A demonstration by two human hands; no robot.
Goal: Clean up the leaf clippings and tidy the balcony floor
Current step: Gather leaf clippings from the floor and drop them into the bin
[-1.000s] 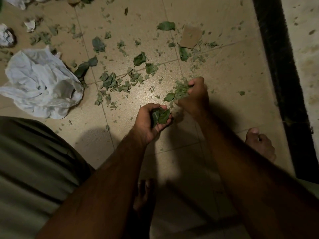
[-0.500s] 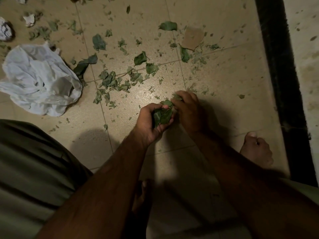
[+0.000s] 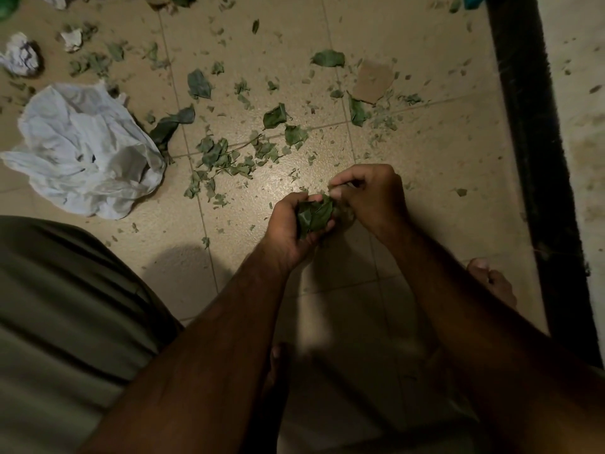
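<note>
Floor (image 3: 425,142): beige speckled tiles with thin joints, lit in the middle and dim at the edges.
Shorts (image 3: 65,306): olive cloth that fills the lower left corner.
Strip (image 3: 530,158): a black band that runs top to bottom along the floor's right side, with a pale stained surface beyond it.
Bag (image 3: 85,149): white, crumpled thin plastic that lies on the floor at the left, well apart from both hands.
Clippings (image 3: 222,155): green leaves and small bits strewn across the tiles, thickest between the bag and the hands, with whole leaves farther up.
Left hand (image 3: 288,231): palm up above the floor at centre, fingers and thumb curled round the bunch.
Right hand (image 3: 370,194): just beside the left, knuckles up, fingers bent, tips pinching the bunch's top edge.
Bunch (image 3: 314,216): dark green leaves packed in the left palm, off the floor.
Foot (image 3: 494,283): bare, on the floor near the strip, under the right forearm.
Cardboard (image 3: 373,80): a brown flat scrap among the far clippings.
Paper (image 3: 21,55): a white crumpled ball at the far left.
</note>
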